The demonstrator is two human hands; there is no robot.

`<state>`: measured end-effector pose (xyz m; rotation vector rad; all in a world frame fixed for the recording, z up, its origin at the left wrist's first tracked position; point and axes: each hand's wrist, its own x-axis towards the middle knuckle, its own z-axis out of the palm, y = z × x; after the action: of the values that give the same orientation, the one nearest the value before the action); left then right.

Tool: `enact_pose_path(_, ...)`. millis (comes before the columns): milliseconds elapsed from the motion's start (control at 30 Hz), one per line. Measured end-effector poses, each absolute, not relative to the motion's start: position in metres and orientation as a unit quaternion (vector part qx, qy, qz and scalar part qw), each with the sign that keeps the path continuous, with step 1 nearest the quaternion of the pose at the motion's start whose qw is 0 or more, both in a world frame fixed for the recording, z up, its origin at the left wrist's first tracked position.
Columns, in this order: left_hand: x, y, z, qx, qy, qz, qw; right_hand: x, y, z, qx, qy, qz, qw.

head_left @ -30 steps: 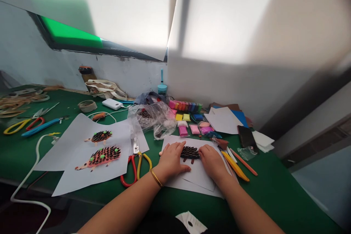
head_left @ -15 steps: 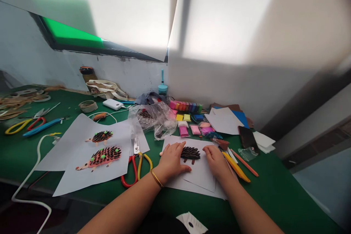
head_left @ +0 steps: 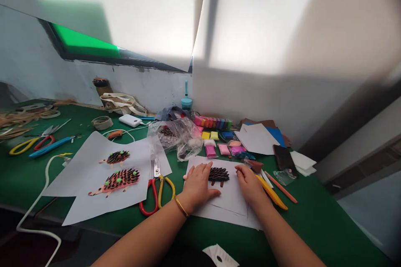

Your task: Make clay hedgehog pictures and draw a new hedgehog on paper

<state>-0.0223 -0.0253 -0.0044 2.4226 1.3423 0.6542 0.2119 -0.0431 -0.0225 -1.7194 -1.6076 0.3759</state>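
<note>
A dark, spiky hedgehog figure [head_left: 219, 174] with short brown legs lies on white paper [head_left: 232, 206] in front of me. My left hand [head_left: 198, 184] rests spread on the paper and covers the figure's left part; a bit of pale clay shows past its fingers. Just right of the spikes, apart from them, is my right hand [head_left: 249, 184], its fingers curled together. Whatever those fingertips pinch, if anything, is too small to see. Red-and-yellow-handled scissors [head_left: 157, 192] lie left of the paper.
Two finished-looking hedgehogs [head_left: 117, 179] with green dots lie on sheets at left. Clay packets [head_left: 224, 149] and a plastic bag [head_left: 175, 137] sit behind the paper. At right are a yellow cutter [head_left: 272, 192], an orange stick [head_left: 281, 187] and a phone [head_left: 284, 160].
My right hand has shifted slightly right, away from the hedgehog's spikes. My left hand stays spread on the paper. The whole view has moved a little.
</note>
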Motion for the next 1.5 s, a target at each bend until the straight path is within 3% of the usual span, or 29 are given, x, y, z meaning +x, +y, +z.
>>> enact_pose_path(233, -0.024, -0.023, 0.001, 0.813, 0.489, 0.282, 0.145, 0.211, -0.043, -0.023, -0.672, -0.628, 0.142, 0.365)
enact_pose_path(500, -0.027, -0.016, 0.005, 0.739, 0.477, 0.432, 0.2, 0.21, -0.043, -0.022, -0.673, -0.629, 0.137, 0.365)
enact_pose_path(1500, -0.024, -0.022, 0.009, 0.761, 0.458, 0.406, 0.213, 0.211, -0.041, -0.023, -0.665, -0.643, 0.119, 0.361)
